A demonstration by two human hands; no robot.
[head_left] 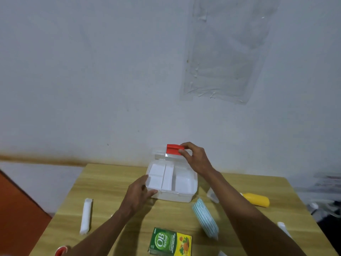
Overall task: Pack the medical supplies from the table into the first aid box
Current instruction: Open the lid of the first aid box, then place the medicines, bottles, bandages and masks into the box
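Note:
A white first aid box [184, 195] stands open at the table's far middle, its white divided tray showing. Its clear lid [160, 154] is raised behind it, with a red latch [172, 149] at the top edge. My right hand [193, 157] pinches that latch and holds the lid up. My left hand [139, 194] grips the box's near left corner. On the table lie a white gauze roll [85, 216], a green and yellow OB herbal carton [169, 242], a stack of blue face masks [205, 218], a yellow bottle [256, 199] and a white tube [284, 229].
The wooden table [110, 182] stands against a pale wall. A small clear container [212, 194] sits right of the box, partly behind my right arm. A red and white object [60, 250] shows at the bottom left edge. An orange surface [16, 209] lies left of the table.

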